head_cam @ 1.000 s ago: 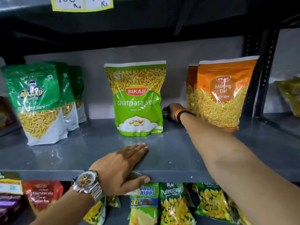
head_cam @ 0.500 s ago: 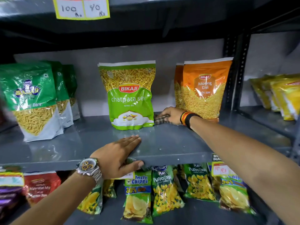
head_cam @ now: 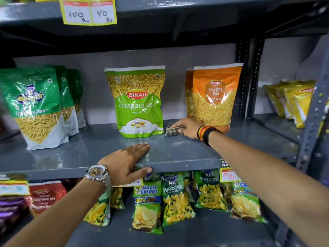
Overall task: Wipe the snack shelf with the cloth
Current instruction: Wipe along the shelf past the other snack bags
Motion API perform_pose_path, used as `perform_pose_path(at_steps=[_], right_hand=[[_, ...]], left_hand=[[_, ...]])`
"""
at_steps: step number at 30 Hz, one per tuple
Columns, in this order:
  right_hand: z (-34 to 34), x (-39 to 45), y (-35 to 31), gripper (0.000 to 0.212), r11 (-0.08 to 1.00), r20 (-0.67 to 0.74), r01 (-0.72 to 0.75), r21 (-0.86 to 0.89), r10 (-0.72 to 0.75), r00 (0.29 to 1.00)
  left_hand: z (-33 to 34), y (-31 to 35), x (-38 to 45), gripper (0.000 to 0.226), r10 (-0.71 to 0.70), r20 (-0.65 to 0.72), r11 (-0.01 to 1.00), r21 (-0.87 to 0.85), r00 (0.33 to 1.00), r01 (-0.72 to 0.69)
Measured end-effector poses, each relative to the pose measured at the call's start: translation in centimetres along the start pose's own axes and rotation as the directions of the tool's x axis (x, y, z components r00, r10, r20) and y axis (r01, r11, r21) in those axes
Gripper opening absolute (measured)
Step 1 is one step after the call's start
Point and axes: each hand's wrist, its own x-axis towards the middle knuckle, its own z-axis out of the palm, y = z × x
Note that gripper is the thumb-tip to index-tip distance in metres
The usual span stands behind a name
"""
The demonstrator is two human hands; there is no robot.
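Right hand: the right hand (head_cam: 188,128) is curled over a checked cloth (head_cam: 172,130), fingers closed on it and pressing it flat onto the grey shelf (head_cam: 178,154).
Cloth: it lies toward the back of the shelf, right of centre, in the gap between the green chatpata sev pouch (head_cam: 138,102) and the orange moong dal pouch (head_cam: 214,97), just beside the green pouch's lower corner.
Left hand: the left hand (head_cam: 125,162) is spread open, holding nothing; its palm and fingers lie flat on the shelf's front edge with the thumb hooked under the lip.
Left end of shelf: a row of dark green sev pouches (head_cam: 35,106) stands upright.
Below the front edge: small chip packets (head_cam: 147,202) hang in a row.
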Motion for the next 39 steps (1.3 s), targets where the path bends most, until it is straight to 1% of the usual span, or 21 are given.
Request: perform_pose_path(at_steps=[2, 4, 6, 7, 9, 11, 12, 14, 16, 18, 20, 21, 24, 26, 27, 30, 32, 33, 36, 37, 39], right_hand=[[0.2, -1.3, -0.6, 0.036, 0.998, 0.023, 0.065, 0.010, -0.065, 0.998], [-0.2, -3.9, -1.5, 0.035, 0.987, 0.108, 0.148, 0.061, -0.154, 0.982], [-1.2, -6.2, -2.2, 0.033, 0.976, 0.200, 0.167, 0.142, -0.193, 0.960], [-1.7, -6.7, -2.3, 0.033, 0.976, 0.204, 0.142, 0.164, -0.174, 0.963], [-2.5, -6.4, -1.9, 0.033, 0.984, 0.110, 0.068, 0.166, -0.087, 0.990], [-2.5, -5.6, -1.4, 0.033, 0.995, -0.012, -0.023, 0.098, 0.024, 1.000], [-2.1, -5.3, -1.3, 0.034, 0.996, -0.040, -0.067, 0.066, 0.070, 0.997], [-0.7, -5.7, -2.2, 0.036, 0.996, -0.052, -0.083, 0.016, 0.084, 0.995], [0.6, -7.5, -4.1, 0.036, 1.000, -0.020, -0.015, 0.017, 0.015, 1.000], [0.7, -10.1, -6.5, 0.034, 0.997, 0.058, 0.054, 0.060, -0.058, 0.997], [-0.2, -11.8, -6.8, 0.033, 0.994, 0.132, 0.057, 0.088, -0.069, 0.989], [-0.8, -12.0, -6.2, 0.033, 0.995, 0.121, 0.027, 0.094, -0.039, 0.992], [-1.8, -11.1, -3.2, 0.034, 0.988, -0.066, -0.140, 0.066, 0.144, 0.987], [-1.2, -10.7, -2.6, 0.035, 0.979, -0.098, -0.203, 0.016, 0.203, 0.974], [-0.8, -11.0, -3.3, 0.035, 0.983, -0.074, -0.184, 0.007, 0.184, 0.980], [-0.7, -12.8, -5.9, 0.034, 0.997, 0.070, -0.027, 0.071, 0.022, 0.997], [-2.4, -14.0, -5.6, 0.033, 0.997, 0.129, 0.003, 0.079, -0.013, 0.992], [-3.5, -14.1, -4.7, 0.033, 0.996, 0.087, -0.019, 0.092, 0.011, 0.996], [-6.4, -12.5, -0.8, 0.033, 0.988, -0.185, -0.119, 0.097, 0.136, 0.973], [-7.1, -12.0, 0.7, 0.032, 0.988, -0.228, -0.138, 0.068, 0.150, 0.962], [-7.5, -10.8, 3.0, 0.032, 0.988, -0.244, -0.156, -0.004, 0.151, 0.958]], left_hand=[[0.0, 0.0, 0.0, 0.090, 0.002, 0.006, 1.000, -0.001, 1.000, -0.002], [0.0, 0.0, 0.0, 0.089, 0.009, 0.003, 1.000, 0.002, 1.000, -0.009], [0.1, 0.0, -0.1, 0.087, 0.017, -0.010, 1.000, 0.001, 1.000, -0.017], [0.1, -0.1, -0.1, 0.086, 0.022, -0.016, 1.000, 0.000, 1.000, -0.022], [0.0, -0.1, -0.1, 0.086, 0.023, -0.015, 1.000, -0.001, 1.000, -0.023], [-0.1, 0.0, 0.0, 0.088, 0.015, -0.012, 1.000, -0.002, 1.000, -0.015], [-0.1, 0.0, 0.0, 0.090, 0.010, -0.006, 1.000, -0.004, 1.000, -0.010], [0.0, 0.0, 0.0, 0.091, -0.002, 0.005, 1.000, -0.010, 1.000, 0.002], [0.1, -0.1, -0.1, 0.089, 0.003, 0.000, 1.000, -0.014, 1.000, -0.003], [0.1, -0.1, -0.3, 0.089, 0.014, -0.001, 1.000, -0.016, 1.000, -0.014], [0.4, -0.3, -0.2, 0.090, 0.025, -0.008, 0.999, -0.026, 1.000, -0.025], [0.4, -0.3, -0.2, 0.090, 0.027, -0.010, 0.999, -0.029, 1.000, -0.028], [0.3, -0.4, 0.1, 0.090, 0.018, -0.011, 0.999, -0.032, 1.000, -0.018], [0.2, -0.2, 0.0, 0.089, 0.011, -0.008, 0.999, -0.034, 1.000, -0.011], [0.2, -0.2, -0.1, 0.089, 0.010, -0.006, 0.999, -0.033, 1.000, -0.011], [-0.1, 0.0, -0.2, 0.088, 0.006, 0.011, 1.000, -0.025, 1.000, -0.006], [-0.3, 0.5, -0.2, 0.088, -0.004, 0.013, 1.000, -0.020, 1.000, 0.005], [-0.5, 0.7, -0.1, 0.088, -0.008, 0.016, 1.000, -0.024, 1.000, 0.009], [-0.6, 1.0, 0.0, 0.090, -0.011, 0.037, 0.999, -0.032, 0.999, 0.012], [-0.6, 1.7, 0.6, 0.093, -0.005, 0.044, 1.000, -0.026, 0.999, 0.006], [-0.7, 3.8, 2.3, 0.102, 0.013, 0.043, 1.000, -0.009, 0.999, -0.012]])
